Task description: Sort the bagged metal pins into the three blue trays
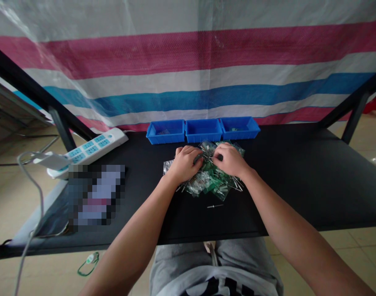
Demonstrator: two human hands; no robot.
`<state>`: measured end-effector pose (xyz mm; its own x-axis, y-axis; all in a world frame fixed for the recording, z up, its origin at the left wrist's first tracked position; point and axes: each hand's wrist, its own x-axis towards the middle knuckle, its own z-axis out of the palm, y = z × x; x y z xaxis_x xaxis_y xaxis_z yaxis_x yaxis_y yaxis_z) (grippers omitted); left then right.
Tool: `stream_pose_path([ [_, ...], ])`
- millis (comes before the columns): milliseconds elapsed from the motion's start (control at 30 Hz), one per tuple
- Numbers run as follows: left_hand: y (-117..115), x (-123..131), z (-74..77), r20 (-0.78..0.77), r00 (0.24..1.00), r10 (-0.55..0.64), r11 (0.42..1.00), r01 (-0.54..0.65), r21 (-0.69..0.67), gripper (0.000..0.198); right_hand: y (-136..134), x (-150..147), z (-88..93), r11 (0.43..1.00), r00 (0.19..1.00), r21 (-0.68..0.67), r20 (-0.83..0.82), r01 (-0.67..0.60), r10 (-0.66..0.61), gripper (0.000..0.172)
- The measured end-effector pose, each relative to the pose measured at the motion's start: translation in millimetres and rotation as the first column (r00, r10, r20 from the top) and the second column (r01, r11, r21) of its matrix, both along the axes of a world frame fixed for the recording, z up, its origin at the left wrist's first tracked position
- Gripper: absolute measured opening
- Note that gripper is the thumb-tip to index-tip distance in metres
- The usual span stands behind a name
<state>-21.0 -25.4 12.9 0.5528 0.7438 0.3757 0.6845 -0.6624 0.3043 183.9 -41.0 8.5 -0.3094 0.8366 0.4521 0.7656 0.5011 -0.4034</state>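
A pile of small green components with metal leads, mixed with clear plastic bags (210,181), lies on the black table (298,181) in front of me. My left hand (184,163) rests on the pile's left side, fingers curled down into it. On the pile's upper right, my right hand (230,160) has its fingers bent and pinched at the pieces. What either hand grips is hidden under the fingers. One loose metal pin (215,206) lies nearer to me.
Three blue bins (203,130) stand in a row behind the pile. A white power strip (89,150) with a grey cable lies at the left, beside a blurred-out object (95,197). A striped tarp (188,61) hangs behind the table.
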Motion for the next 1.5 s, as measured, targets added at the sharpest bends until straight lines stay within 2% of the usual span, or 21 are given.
stream_pose_path([
  [133, -0.9, -0.3, 1.2, 0.013, 1.000, -0.007, 1.000, 0.007, 0.003, 0.028, 0.4, 4.9, 6.6, 0.998, 0.991, 0.025, -0.128, 0.053, -0.049, 0.014],
  [300, -5.9, 1.8, 9.2, 0.049, 0.999, -0.022, 1.000, 0.022, -0.010, 0.030, -1.1, 3.1, 10.8, 0.994, 0.918, -0.077, -0.384, 0.079, -0.102, 0.014],
  [433, -8.5, 3.2, 12.3, 0.041, 0.998, -0.037, 0.999, 0.037, 0.016, 0.034, -3.4, -2.3, 9.8, 0.990, 0.830, -0.139, -0.555, -0.018, -0.063, 0.015],
  [600, -6.0, 1.3, 8.5, 0.044, 0.998, -0.044, 0.994, 0.040, 0.098, 0.038, -4.9, -5.0, 7.8, 0.977, 0.775, -0.169, -0.633, -0.129, -0.007, 0.016],
  [733, -3.7, 0.6, 4.3, 0.114, 0.993, -0.041, 0.989, 0.024, 0.144, 0.034, -6.8, -5.7, 9.0, 0.931, 0.704, -0.266, -0.711, -0.251, -0.013, 0.020],
  [833, -3.6, 1.3, 2.8, 0.144, 0.989, -0.017, 0.989, -0.004, 0.149, 0.031, -8.7, -7.9, 11.6, 0.904, 0.678, -0.310, -0.734, -0.296, -0.030, 0.024],
  [1000, -5.8, 2.8, 5.1, 0.211, 0.977, 0.020, 0.994, -0.042, 0.101, 0.026, -8.4, -10.7, 12.4, 0.925, 0.672, -0.292, -0.739, -0.242, -0.058, 0.023],
  [1267, -13.8, 7.9, 12.0, 0.291, 0.951, -0.104, 0.993, 0.118, -0.031, 0.026, -2.5, -13.1, 5.4, 0.938, 0.657, -0.282, -0.749, -0.201, -0.085, 0.025],
  [1400, -13.6, 8.6, 13.0, 0.337, 0.939, -0.066, 0.997, 0.079, -0.023, 0.027, -1.2, -13.6, 3.5, 0.946, 0.677, -0.277, -0.730, -0.167, -0.094, 0.020],
  [1500, -9.1, 8.5, 12.2, 0.293, 0.955, 0.042, 0.999, -0.047, 0.010, 0.027, -1.0, -10.6, 4.3, 0.971, 0.759, -0.235, -0.640, -0.046, -0.119, 0.016],
])
